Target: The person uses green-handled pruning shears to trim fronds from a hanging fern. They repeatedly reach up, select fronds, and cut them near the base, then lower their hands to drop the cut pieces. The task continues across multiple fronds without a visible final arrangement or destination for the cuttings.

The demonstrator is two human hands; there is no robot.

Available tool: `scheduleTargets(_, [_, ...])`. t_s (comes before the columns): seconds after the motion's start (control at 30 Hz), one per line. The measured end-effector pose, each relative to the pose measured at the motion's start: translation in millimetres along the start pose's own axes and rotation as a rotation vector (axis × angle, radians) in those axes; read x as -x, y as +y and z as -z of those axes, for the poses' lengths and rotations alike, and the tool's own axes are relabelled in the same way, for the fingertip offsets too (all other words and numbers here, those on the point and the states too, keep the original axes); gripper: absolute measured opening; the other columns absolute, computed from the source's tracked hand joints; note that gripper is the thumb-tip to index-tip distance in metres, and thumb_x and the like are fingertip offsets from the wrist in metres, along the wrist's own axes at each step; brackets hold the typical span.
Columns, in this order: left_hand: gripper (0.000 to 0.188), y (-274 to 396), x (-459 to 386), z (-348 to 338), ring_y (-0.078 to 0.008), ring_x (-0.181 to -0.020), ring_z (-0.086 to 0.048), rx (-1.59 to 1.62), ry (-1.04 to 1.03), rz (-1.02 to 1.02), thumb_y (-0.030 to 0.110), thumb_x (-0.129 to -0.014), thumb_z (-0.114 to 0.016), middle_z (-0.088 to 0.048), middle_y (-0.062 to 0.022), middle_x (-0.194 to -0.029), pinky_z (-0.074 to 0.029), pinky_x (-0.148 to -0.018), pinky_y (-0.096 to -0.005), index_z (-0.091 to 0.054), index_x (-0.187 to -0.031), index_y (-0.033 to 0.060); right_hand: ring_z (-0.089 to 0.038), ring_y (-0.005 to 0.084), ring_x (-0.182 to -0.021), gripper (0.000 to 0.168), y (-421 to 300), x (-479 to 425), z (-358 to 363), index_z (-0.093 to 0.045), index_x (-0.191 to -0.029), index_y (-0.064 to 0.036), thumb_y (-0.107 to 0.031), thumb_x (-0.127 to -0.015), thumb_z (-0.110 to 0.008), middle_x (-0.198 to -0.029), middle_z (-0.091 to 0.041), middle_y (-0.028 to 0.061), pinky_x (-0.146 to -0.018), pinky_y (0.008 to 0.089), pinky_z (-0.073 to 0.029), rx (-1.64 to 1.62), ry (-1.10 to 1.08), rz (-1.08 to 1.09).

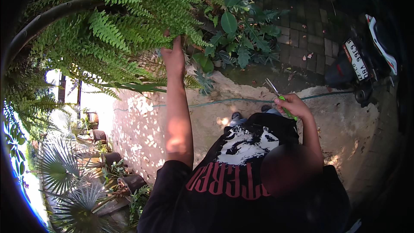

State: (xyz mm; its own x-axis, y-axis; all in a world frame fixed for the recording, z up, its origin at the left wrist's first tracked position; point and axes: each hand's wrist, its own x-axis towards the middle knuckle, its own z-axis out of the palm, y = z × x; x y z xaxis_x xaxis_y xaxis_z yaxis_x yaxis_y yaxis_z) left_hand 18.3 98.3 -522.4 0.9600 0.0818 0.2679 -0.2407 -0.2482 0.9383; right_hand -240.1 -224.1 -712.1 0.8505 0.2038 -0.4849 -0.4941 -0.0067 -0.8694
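My left hand [174, 55] is raised into the fronds of a large green fern [129, 29]; its fingertips are partly hidden among the leaves, and whether they grip a frond I cannot tell. Low on the other side, near my waist, my right hand [292, 105] is closed around the green handles of a pair of scissors [282, 98]. The metal blades point away from me over the ground and look slightly apart. The scissors do not touch the fern.
A green hose [226, 100] crosses the concrete ground before my feet. At the right stands a parked motorcycle [346, 61]. Broad-leaved plants [229, 22] grow beyond the fern. Several potted plants [111, 158] line the left, and a thick curved trunk or pipe [35, 26] is at upper left.
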Motion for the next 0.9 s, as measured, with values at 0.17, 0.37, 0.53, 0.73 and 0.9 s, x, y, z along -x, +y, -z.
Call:
scheduleTargets(0.17, [0.035,33.7,27.9,-4.1,-0.0235,-0.106,-0.062,0.133,-0.057,0.025,0.010,-0.096,-0.062,-0.065,-0.0105,-0.118,-0.051,-0.098,-0.0407,-0.055,-0.127,-0.0056,-0.057,0.0073,-0.065,0.042,-14.0,2.7,4.5,-0.068,-0.086,-0.001,-0.043,-0.093,-0.069,-0.070,-0.061,-0.0013,-0.061,0.0248,-0.046,-0.039,-0.019,0.042])
scheduleTargets(0.37, [0.027,54.9,76.7,-3.1,-0.0267,-0.100,-0.068,0.368,-0.102,0.217,0.008,-0.096,-0.064,-0.066,-0.0166,-0.113,-0.057,-0.086,-0.0393,-0.059,-0.121,-0.0041,-0.057,0.0073,-0.068,0.037,-48.9,1.0,6.8,-0.068,-0.091,0.000,-0.037,-0.095,-0.068,-0.076,-0.063,-0.0018,-0.065,0.0250,-0.047,-0.060,-0.108,0.115])
scheduleTargets(0.53, [0.026,64.0,108.9,2.5,-0.0221,-0.091,-0.071,0.333,-0.045,0.249,0.008,-0.096,-0.066,-0.070,-0.0158,-0.107,-0.058,-0.076,-0.0292,-0.062,-0.116,-0.0065,-0.061,0.0096,-0.080,0.040,-98.6,6.4,-5.2,-0.064,-0.122,0.004,-0.027,-0.096,-0.067,-0.086,-0.064,0.0008,-0.075,0.0270,-0.050,-0.078,-0.198,0.180])
scheduleTargets(0.73, [0.022,53.8,130.6,12.7,-0.0192,-0.091,-0.071,0.358,0.030,0.305,0.008,-0.093,-0.070,-0.072,-0.0130,-0.101,-0.052,-0.066,-0.0261,-0.065,-0.112,-0.0037,-0.059,0.0084,-0.089,0.044,-154.5,6.8,-11.9,-0.061,-0.127,0.003,-0.023,-0.094,-0.070,-0.096,-0.065,0.0019,-0.080,0.0266,-0.050,-0.042,-0.391,0.280])
scheduleTargets(0.9, [0.019,57.1,136.6,12.9,-0.0131,-0.083,-0.068,0.327,0.060,0.289,0.008,-0.090,-0.074,-0.072,-0.0068,-0.095,-0.050,-0.068,-0.0229,-0.069,-0.107,0.0005,-0.058,0.0088,-0.087,0.049,-208.1,-16.5,-13.9,-0.062,-0.124,0.005,-0.027,-0.089,-0.075,-0.095,-0.066,0.0012,-0.083,0.0271,-0.049,0.313,-0.495,0.307])
